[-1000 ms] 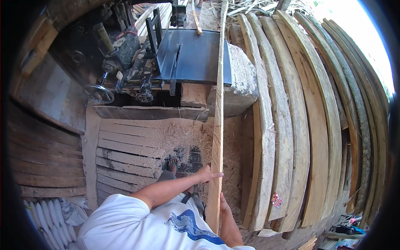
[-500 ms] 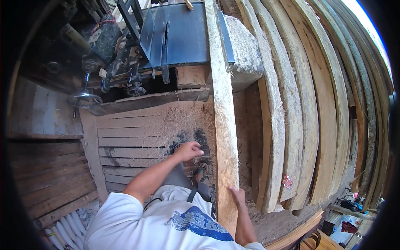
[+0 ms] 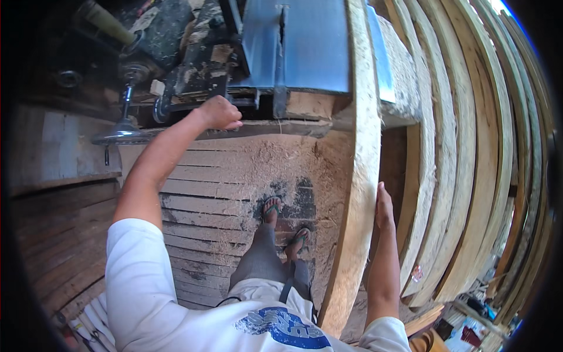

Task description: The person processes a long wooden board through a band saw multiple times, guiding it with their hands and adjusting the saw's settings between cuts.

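A long sawn board (image 3: 356, 234) runs from my body up across the right side of the saw machine's metal table (image 3: 305, 47). My right hand (image 3: 384, 205) holds it along its right side, fingers reaching forward. My left hand (image 3: 220, 114), off the board, hangs at the machine's front edge with fingers curled and nothing visible in them. Beside it are a black fence bracket (image 3: 234, 35) and a steel handwheel (image 3: 120, 136).
Long rough planks (image 3: 446, 146) line the right side. Sawdust coats the slatted floor (image 3: 205, 188) around my sandalled feet. Wooden boards (image 3: 70, 223) stand at the left, with white elongated items (image 3: 94, 317) at lower left.
My left hand has left the board and moved forward and left toward the machine. The board now lies further right across the table, and my view has shifted closer to the machine.
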A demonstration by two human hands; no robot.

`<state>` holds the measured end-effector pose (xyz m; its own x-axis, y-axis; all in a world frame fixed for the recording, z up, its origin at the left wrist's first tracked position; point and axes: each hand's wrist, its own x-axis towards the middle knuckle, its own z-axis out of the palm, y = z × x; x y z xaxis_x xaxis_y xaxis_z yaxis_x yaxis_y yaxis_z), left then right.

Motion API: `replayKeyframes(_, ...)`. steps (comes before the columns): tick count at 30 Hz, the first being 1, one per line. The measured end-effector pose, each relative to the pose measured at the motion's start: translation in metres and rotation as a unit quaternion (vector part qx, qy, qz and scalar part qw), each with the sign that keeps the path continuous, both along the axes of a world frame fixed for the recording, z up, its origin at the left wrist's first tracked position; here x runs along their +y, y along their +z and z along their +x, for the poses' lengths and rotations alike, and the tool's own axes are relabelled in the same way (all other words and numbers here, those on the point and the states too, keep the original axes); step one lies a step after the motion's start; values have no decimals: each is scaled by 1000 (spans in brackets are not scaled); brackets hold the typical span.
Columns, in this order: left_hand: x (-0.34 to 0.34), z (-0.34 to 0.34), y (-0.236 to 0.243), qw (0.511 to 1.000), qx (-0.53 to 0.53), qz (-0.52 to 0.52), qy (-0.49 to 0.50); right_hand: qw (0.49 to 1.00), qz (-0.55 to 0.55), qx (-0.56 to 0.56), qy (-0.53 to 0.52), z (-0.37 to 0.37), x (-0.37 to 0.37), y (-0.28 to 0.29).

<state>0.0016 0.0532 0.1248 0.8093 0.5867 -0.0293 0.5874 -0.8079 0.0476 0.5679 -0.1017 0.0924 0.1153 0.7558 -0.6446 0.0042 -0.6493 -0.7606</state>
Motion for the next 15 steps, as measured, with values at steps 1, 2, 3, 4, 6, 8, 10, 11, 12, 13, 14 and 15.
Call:
replayKeyframes(1, 2, -2, -12, 1000, 10, 18, 16, 1000, 4, 9, -3, -12, 29, 3)
replayKeyframes(2, -2, -5, -22, 999, 19, 36, 32, 997, -22, -65, 18, -32, 54, 17)
replayKeyframes(3, -4, -9, -29, 997, -2, 58, 42, 988, -55, -135, 54, -42, 67, 14)
replayKeyframes(4, -2, -9, -33, 995, -26, 84, 48, 971, -84, -206, 83, -47, 76, 15)
replayKeyframes(6, -2, -2, -37, 982, -97, 118, 115, 966, -33, -241, 81, -53, 71, 10)
replayKeyframes(8, 5, 18, -28, 842, -273, 219, 411, 965, -60, -250, 60, -64, 72, 23)
replayKeyframes(10, 1, 18, -12, 809, -373, 199, 408, 973, -39, -223, 55, -60, 69, 22)
replayKeyframes(11, -9, 15, -21, 713, -457, 277, 453, 973, -21, -221, 58, -62, 68, 17)
replayKeyframes(12, -25, 10, -37, 567, -540, 246, 571, 973, -6, -220, 64, -66, 66, 14)
replayKeyframes(13, -46, -17, -63, 415, -634, 93, 646, 969, -5, -238, 63, -77, 66, 17)
replayKeyframes(14, -56, 23, -9, 48, -710, -214, 669, 965, -13, -257, 51, -78, 62, 15)
replayKeyframes(15, -75, 3, -45, -145, -764, -361, 515, 975, -31, -213, 60, -91, 63, 21)
